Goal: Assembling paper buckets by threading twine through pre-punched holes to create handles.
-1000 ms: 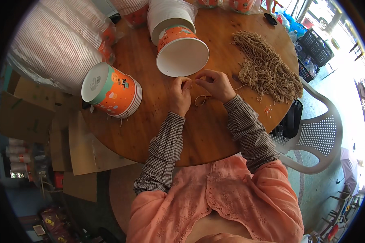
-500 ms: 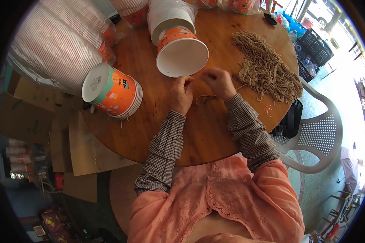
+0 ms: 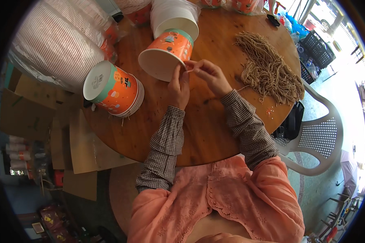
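Note:
An orange and green paper bucket [image 3: 172, 43] lies tipped on its side, with its white open mouth turned toward me and to the left. My left hand [image 3: 179, 90] is closed on the right part of its rim, thumb and fingers pinched together there. Close beside it, my right hand [image 3: 213, 77] pinches a thin beige string [image 3: 189, 71] against the rim; how it passes through or round the rim is too small to make out. To the right lies a loose heap of beige strings [image 3: 267, 67]. A nested stack of matching buckets [image 3: 114, 90] stands tilted on the left.
Plastic-wrapped sleeves of stacked buckets [image 3: 56, 40] crowd the left, and white stacked buckets [image 3: 175, 18] sit behind the tipped one. Small pale bits [image 3: 270, 110] lie near the round wooden table's [image 3: 207, 141] right edge. A grey plastic chair [image 3: 318, 131] stands beyond.
The bucket has turned so its mouth points more to the left. Both hands have come together at its right rim, the right hand moving left with the string.

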Action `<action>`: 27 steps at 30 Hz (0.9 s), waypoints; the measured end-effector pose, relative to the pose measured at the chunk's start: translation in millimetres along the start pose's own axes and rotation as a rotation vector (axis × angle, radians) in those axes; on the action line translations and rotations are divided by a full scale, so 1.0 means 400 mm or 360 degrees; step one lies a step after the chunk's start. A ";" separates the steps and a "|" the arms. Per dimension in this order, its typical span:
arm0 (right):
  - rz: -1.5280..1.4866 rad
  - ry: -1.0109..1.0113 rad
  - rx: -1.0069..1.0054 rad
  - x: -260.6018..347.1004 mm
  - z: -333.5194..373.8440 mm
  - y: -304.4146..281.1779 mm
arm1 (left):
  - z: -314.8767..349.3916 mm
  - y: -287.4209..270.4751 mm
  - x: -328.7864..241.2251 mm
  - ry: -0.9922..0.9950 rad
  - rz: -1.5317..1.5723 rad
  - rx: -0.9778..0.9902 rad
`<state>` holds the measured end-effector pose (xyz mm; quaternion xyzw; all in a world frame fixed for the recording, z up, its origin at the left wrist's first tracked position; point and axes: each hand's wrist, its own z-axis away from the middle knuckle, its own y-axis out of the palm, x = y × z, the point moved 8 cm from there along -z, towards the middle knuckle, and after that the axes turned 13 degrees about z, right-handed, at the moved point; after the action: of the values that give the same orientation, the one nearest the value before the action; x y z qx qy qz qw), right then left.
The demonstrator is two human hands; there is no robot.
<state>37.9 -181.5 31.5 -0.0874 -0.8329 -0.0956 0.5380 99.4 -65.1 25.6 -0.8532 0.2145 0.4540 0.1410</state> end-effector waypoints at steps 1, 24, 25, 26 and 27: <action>0.0008 0.0023 0.0033 0.004 0.004 0.025 | 0.001 -0.017 0.008 -0.0034 0.0001 -0.0073; 0.0469 0.0144 -0.0452 -0.013 0.043 -0.003 | 0.023 -0.017 0.000 -0.0036 -0.0337 -0.0016; 0.0468 0.0148 -0.0456 -0.012 0.043 -0.005 | 0.023 -0.015 -0.006 -0.0032 -0.0367 -0.0008; 0.0469 0.0152 -0.0453 -0.012 0.042 -0.008 | 0.022 -0.013 -0.009 -0.0027 -0.0398 0.0000; 0.0469 0.0156 -0.0451 -0.013 0.042 -0.010 | 0.020 -0.011 -0.006 -0.0029 -0.0397 0.0005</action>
<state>24.2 -181.2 19.9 -0.2784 -0.7622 -0.1360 0.5684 94.6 -57.2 23.3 -0.8689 0.1061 0.4402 0.1997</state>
